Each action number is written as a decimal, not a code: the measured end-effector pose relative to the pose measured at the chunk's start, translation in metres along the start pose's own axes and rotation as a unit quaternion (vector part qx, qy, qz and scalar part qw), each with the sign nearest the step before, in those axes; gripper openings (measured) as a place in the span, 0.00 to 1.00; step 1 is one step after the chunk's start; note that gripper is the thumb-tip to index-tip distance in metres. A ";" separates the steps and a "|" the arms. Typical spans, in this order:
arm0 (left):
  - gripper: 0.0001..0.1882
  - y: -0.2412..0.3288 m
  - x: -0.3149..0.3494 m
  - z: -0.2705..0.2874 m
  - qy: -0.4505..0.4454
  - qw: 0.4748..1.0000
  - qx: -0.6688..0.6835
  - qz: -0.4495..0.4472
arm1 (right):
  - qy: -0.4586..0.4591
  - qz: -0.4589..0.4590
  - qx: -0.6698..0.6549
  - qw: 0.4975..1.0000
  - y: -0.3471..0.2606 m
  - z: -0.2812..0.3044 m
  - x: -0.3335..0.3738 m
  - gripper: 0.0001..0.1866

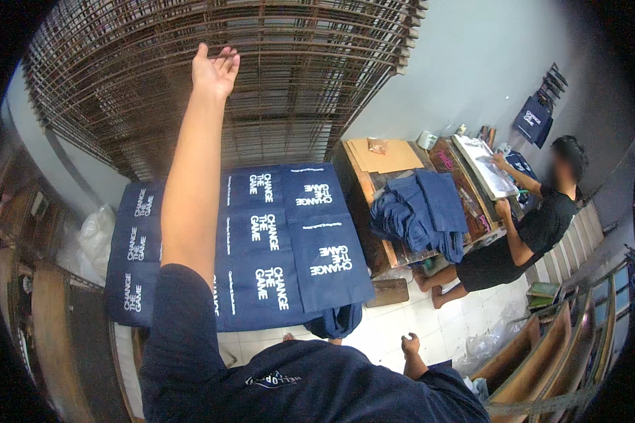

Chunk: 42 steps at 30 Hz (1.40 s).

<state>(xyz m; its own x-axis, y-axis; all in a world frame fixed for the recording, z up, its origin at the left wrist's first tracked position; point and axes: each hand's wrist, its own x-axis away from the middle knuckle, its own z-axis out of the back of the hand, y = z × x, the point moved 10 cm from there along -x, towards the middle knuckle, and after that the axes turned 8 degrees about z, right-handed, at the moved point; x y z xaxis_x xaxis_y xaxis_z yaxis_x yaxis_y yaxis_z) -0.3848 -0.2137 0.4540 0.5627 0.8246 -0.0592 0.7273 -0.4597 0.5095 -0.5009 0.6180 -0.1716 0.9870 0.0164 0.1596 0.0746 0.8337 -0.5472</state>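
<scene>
My left hand (215,73) is raised at the end of a stretched arm, in front of the rusty wire drying rack (282,77). Its fingers are apart and slightly bent, and I see nothing in them; whether they touch the wires I cannot tell. Below the rack, navy cloth bags (329,264) with white printing lie in rows on a flat surface, partly hidden by my left arm. My right hand (410,345) hangs low at my right side, above the tiled floor, with finger and thumb apart and nothing visible in it.
To the right, a worktable (374,243) holds a heap of navy bags (420,211) and a brown board (381,155). Another person (536,225) handles a pale framed screen (483,166) there. Wooden frames (536,345) lean at the lower right. Navy bags (533,118) hang on the wall.
</scene>
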 end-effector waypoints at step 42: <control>0.11 -0.160 0.503 0.478 0.315 0.755 -0.573 0.059 | 0.008 -0.003 -0.402 0.916 -0.076 0.031 -0.135 0.14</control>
<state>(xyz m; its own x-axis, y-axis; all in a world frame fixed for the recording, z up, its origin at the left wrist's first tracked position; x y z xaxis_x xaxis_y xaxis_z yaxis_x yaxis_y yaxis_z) -0.0306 0.1167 -0.0680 0.0367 0.9593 0.2801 -0.3330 -0.2525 0.9085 -0.6445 0.5694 -0.1256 0.9878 -0.0008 0.1559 0.1540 0.1579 -0.9754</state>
